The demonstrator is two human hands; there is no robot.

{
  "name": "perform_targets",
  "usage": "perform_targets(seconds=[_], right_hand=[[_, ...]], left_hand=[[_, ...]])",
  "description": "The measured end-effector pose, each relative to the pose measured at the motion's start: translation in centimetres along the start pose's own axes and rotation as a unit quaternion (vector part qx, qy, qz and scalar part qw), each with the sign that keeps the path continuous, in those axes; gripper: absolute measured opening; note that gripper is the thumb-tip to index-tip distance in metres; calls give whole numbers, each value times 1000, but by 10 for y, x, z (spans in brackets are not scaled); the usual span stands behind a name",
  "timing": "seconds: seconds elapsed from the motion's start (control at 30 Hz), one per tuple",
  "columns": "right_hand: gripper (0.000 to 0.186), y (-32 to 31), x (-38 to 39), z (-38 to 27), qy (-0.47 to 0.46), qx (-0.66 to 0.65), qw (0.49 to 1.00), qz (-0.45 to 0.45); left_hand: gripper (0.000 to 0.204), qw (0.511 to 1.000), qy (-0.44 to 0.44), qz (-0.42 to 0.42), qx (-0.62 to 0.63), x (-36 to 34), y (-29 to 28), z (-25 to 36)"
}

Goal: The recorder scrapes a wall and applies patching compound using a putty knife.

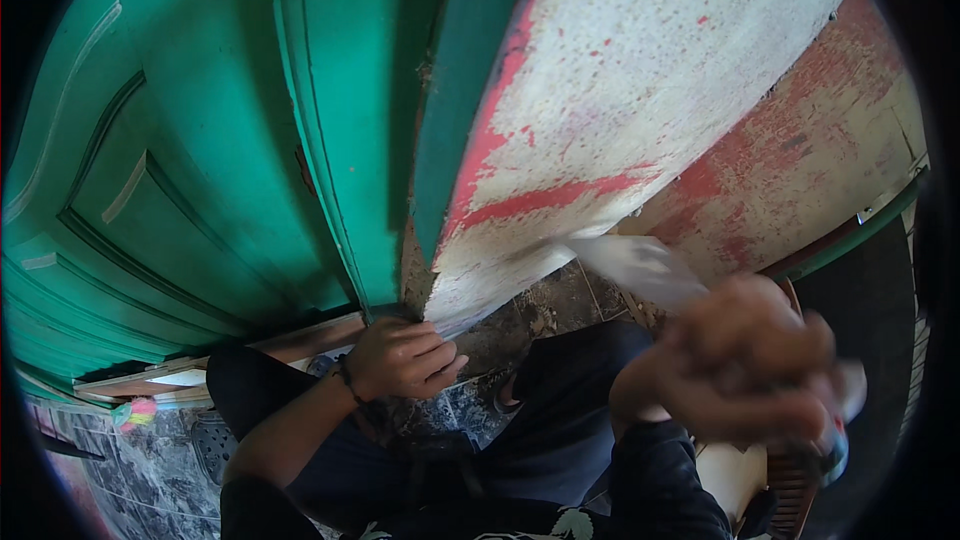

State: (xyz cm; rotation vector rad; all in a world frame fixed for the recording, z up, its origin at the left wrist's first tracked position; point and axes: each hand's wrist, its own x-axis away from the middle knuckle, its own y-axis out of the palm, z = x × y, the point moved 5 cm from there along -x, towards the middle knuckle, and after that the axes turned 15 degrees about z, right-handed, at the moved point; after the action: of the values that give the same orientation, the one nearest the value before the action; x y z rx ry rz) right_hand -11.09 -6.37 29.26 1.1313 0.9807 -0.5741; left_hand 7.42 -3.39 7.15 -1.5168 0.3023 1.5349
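Note:
My right hand [725, 360], blurred by motion, is closed round a scraper [635, 265] with a pale flat blade, whose far end is at the lower part of the peeling white and red wall [620, 70]. My left hand [405, 360] is at the foot of the wall's corner, beside the green door frame [375, 190], its fingers curled; whatever they grip is hidden. The green panelled door [170, 120] fills the left of the view.
My bent legs [545, 410] are over a dirty tiled floor [130, 470]. A dark clog [213, 445] and a multicoloured object [135, 415] lie at lower left. Slatted wooden furniture [790, 500] stands at lower right, near a red-stained lower surface [800, 140].

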Motion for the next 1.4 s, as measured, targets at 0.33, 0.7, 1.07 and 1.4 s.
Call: perform_targets(seconds=[0.33, 0.7, 1.07, 1.4], right_hand=[[34, -3, -4, -4, 3, 32, 998, -47], [33, 4, 8, 8, 29, 65, 996, -54], [38, -1, -5, -2, 10, -26, 996, -80], [39, 9, 9, 10, 61, 40, 993, -90]], left_hand=[[12, 1000, 1, 0, 0, -1, -2, 3], [14, 1000, -7, -1, -10, -3, -2, 3], [13, 1000, 1, 12, 0, -5, 0, 4], [13, 1000, -10, -7, -5, 1, 0, 3]])
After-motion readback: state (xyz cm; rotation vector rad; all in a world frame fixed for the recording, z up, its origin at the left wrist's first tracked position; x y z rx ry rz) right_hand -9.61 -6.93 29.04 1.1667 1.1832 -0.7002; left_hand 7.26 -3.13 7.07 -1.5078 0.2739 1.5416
